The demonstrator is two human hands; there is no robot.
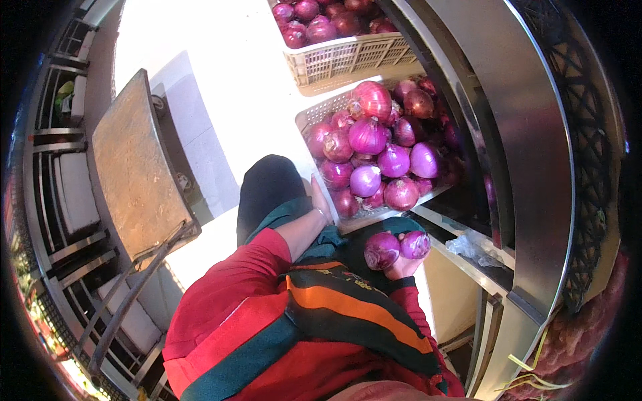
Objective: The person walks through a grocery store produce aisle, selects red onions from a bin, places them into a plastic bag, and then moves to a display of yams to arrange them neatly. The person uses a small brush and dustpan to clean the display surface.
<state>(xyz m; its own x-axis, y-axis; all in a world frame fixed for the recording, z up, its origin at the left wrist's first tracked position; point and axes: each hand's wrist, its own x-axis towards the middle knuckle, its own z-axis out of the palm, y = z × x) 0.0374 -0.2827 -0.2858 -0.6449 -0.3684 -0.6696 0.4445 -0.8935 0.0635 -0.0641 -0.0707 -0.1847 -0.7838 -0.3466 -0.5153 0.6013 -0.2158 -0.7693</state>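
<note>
Two red onions (382,250) rest side by side in my right hand (403,268), which is palm up near my right knee. At the near left corner of a pale plastic crate (337,203), my left hand (321,199) lies against the outer wall; its fingers are partly hidden, so its hold is unclear. Red onions (369,136) are heaped in this crate, some with shiny purple skin, others with dry, darker skin. The crate sits just in front of my knees.
A second slatted crate (351,57) of red onions stands beyond the first. On the left is a flatbed cart (135,165) with a metal handle (135,295). Metal shelving (526,125) rises on the right, with crumpled clear plastic (474,248) on a lower ledge.
</note>
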